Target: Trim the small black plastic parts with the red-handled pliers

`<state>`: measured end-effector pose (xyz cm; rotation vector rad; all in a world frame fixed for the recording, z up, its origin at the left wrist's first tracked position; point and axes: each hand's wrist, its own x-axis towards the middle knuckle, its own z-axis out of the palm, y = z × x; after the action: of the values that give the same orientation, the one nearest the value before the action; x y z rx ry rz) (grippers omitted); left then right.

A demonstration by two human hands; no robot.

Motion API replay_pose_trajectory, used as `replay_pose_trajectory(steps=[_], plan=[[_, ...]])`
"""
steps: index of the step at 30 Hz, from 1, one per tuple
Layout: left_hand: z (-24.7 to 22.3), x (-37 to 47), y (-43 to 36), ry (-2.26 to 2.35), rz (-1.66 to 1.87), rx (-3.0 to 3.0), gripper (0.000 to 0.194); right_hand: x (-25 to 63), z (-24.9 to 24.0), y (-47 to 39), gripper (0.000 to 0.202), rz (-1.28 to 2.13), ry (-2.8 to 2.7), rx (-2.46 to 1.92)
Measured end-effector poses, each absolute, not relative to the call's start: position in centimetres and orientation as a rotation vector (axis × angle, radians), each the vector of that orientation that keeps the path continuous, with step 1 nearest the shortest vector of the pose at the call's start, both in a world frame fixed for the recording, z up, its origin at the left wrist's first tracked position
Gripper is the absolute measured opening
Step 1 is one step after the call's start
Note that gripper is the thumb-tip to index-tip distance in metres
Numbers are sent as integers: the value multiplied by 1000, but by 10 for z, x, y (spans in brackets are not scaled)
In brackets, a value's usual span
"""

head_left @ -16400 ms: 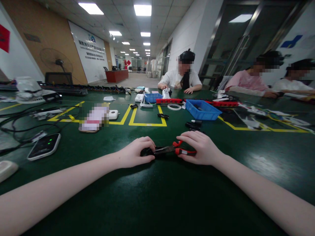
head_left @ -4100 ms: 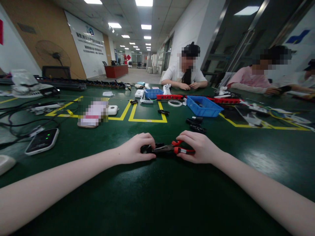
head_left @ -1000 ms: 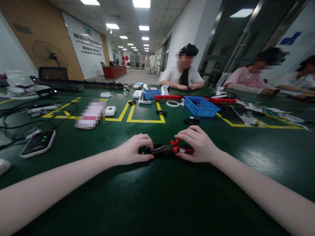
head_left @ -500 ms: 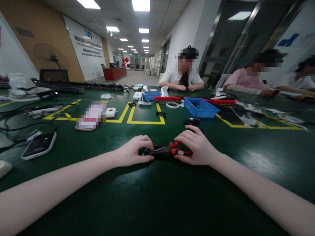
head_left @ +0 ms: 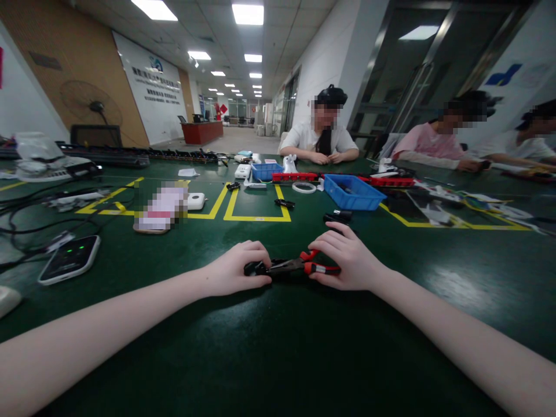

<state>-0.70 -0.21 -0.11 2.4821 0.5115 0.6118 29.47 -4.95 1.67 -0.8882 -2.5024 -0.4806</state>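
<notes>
Between the fingers and thumb of my left hand (head_left: pixel 238 267) is a small glossy black part (head_left: pixel 255 268), partly covered by the fingers; its exact kind is hidden. My right hand (head_left: pixel 347 260) is closed round the red-and-black handles of long-nose pliers (head_left: pixel 321 269). Their grey jaws point left and reach the black part at my left fingertips. Whether the jaws grip it I cannot tell. Beyond my right hand lie some black pieces (head_left: pixel 340 216) on the green table (head_left: pixel 278 353).
A blue bin (head_left: pixel 354 194) stands past my right hand. Farther left lie a phone (head_left: pixel 158 211), a white device (head_left: pixel 195 201) and a black-screened device (head_left: pixel 72 259) near tangled cables (head_left: pixel 17 231). Yellow tape (head_left: pixel 256 219) marks the table. A person (head_left: pixel 321 139) sits opposite, others to the right.
The pliers have shifted very slightly to the right. Both hands stay almost in the same place, with their grasp unchanged.
</notes>
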Motion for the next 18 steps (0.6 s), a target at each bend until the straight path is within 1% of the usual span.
replay_pose_trajectory(steps=[9, 18], plan=[[-1, -8, 0, 498, 574, 2479, 13, 296, 16, -50, 34, -504, -2499, -890], [-1, -7, 1, 495, 579, 2486, 13, 294, 11, -50, 42, -527, -2451, -879]])
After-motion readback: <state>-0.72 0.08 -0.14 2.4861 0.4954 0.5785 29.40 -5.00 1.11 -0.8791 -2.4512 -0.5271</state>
